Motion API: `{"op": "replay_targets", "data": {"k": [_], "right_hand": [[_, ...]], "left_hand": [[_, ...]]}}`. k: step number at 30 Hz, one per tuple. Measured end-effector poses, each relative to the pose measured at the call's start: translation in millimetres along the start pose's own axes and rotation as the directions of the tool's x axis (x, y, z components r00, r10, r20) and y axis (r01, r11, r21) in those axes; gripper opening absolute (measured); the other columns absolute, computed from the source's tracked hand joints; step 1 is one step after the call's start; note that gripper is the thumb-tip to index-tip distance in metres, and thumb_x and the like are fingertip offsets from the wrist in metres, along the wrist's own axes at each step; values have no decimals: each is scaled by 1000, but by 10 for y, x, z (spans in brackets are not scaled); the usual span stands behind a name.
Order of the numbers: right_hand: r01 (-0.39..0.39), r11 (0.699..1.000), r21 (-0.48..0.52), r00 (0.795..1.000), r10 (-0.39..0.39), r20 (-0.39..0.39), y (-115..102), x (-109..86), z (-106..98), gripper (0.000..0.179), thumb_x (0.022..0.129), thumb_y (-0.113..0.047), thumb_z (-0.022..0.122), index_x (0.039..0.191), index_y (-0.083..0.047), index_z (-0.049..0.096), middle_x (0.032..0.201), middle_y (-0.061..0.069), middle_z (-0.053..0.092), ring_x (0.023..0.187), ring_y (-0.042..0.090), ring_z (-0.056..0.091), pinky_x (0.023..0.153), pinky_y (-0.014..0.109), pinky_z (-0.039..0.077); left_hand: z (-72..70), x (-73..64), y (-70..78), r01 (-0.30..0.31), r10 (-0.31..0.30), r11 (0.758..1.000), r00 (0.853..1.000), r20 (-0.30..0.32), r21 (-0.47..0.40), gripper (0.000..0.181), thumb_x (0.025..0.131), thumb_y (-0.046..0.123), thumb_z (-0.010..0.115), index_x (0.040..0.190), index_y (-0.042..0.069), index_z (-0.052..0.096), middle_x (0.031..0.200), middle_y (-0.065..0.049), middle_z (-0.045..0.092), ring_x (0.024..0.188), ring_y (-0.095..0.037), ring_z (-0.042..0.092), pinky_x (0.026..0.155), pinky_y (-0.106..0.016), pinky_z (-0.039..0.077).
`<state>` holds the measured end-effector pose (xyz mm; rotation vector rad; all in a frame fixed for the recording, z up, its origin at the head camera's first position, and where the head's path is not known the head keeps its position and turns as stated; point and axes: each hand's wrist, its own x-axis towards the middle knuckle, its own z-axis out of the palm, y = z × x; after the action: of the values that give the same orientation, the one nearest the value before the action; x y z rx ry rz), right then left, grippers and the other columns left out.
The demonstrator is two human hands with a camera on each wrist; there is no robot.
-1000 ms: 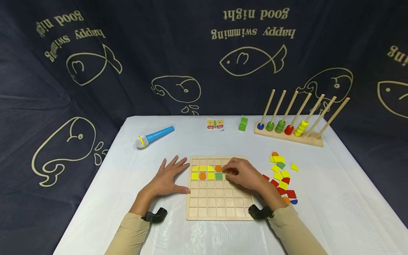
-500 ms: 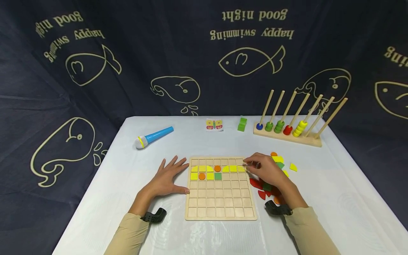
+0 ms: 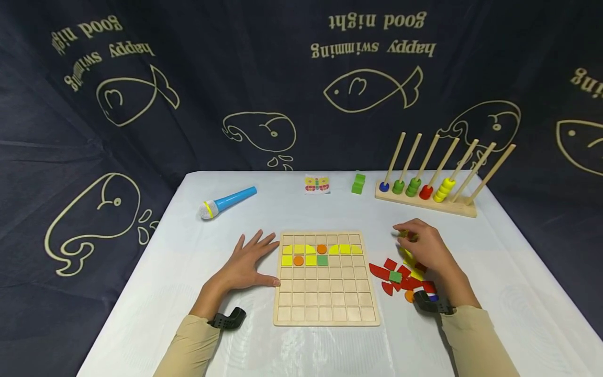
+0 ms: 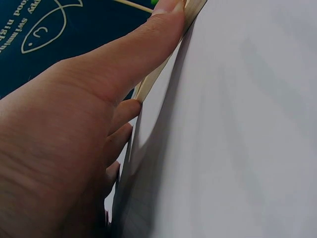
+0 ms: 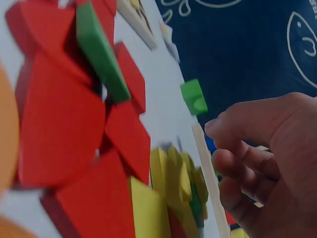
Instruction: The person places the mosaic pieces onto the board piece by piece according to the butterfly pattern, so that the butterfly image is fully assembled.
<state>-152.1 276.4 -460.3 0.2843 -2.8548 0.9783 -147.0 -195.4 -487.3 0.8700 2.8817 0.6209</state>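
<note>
A wooden grid board [image 3: 330, 300] lies on the table in the head view. Its second row holds yellow pieces [image 3: 345, 249] and an orange disc [image 3: 322, 249]; below are more yellow, a second orange disc and a green square [image 3: 322, 260]. My left hand [image 3: 242, 266] lies with spread, straight fingers at the board's left edge, its thumb touching the rim [image 4: 190, 17]. To the right of the board, my right hand [image 3: 426, 247] hovers over loose yellow pieces [image 5: 163, 171]. Its fingers bend loosely, with nothing seen between thumb and fingertips in the right wrist view.
Loose red pieces [image 3: 410, 283], a green piece [image 3: 395, 277] and an orange disc [image 3: 409, 296] lie right of the board. Farther back are a blue toy microphone [image 3: 231, 200], a butterfly card [image 3: 317, 184], green blocks [image 3: 358, 184] and a peg bead counter [image 3: 426, 203].
My right hand has moved right, off the board and over to the loose pieces, uncovering yellow pieces at the second row's right end. The left hand has stayed put.
</note>
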Motion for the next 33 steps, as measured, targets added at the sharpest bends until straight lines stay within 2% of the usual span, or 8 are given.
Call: {"op": "replay_targets", "data": {"k": [5,11,17,23,27,33], "right_hand": [[-74,997,-36,997,75,13,108,-29,-58,33,87,-10,68,119,-3,67,108,13,59,85,26,53,75,42,50],[-119,992,-34,991,121,64,174,-57,-114,40,86,-12,72,123,0,64,108,15,57,85,27,52,74,40,49],[-125,991,-44,990,128,60,204,-48,-105,37,85,-8,71,120,2,66,105,16,56,85,27,52,74,40,48],[-163,986,-29,985,164,51,228,-33,-90,32,87,-8,68,118,1,66,110,17,52,88,29,51,78,42,48],[-176,984,-40,983,177,50,241,-12,-93,32,88,-8,68,118,1,66,113,19,55,89,31,51,81,47,48],[-146,987,-62,988,148,37,229,6,-76,36,87,-11,69,120,1,65,106,17,59,84,28,51,74,41,48]], "left_hand": [[7,0,-2,6,-6,1000,1000,6,2,103,65,78,66,148,22,40,156,3,25,145,-27,8,112,-56,-3],[2,-8,0,12,-12,1000,1000,11,5,104,64,79,65,148,23,40,156,3,24,145,-26,8,112,-56,-4],[3,-7,-10,17,-17,1000,1000,17,6,105,64,80,64,148,23,40,157,3,23,145,-26,7,111,-56,-4],[13,-4,-17,8,-8,1000,1000,6,2,104,64,80,65,148,23,40,157,2,25,145,-27,8,111,-57,-4],[4,-6,-15,-3,3,1000,1000,-2,4,104,65,80,64,148,22,41,156,2,25,145,-28,9,111,-59,-3],[-17,2,8,9,-9,1000,1000,7,0,103,65,77,67,148,22,41,156,2,25,145,-27,9,111,-57,-3]]}}
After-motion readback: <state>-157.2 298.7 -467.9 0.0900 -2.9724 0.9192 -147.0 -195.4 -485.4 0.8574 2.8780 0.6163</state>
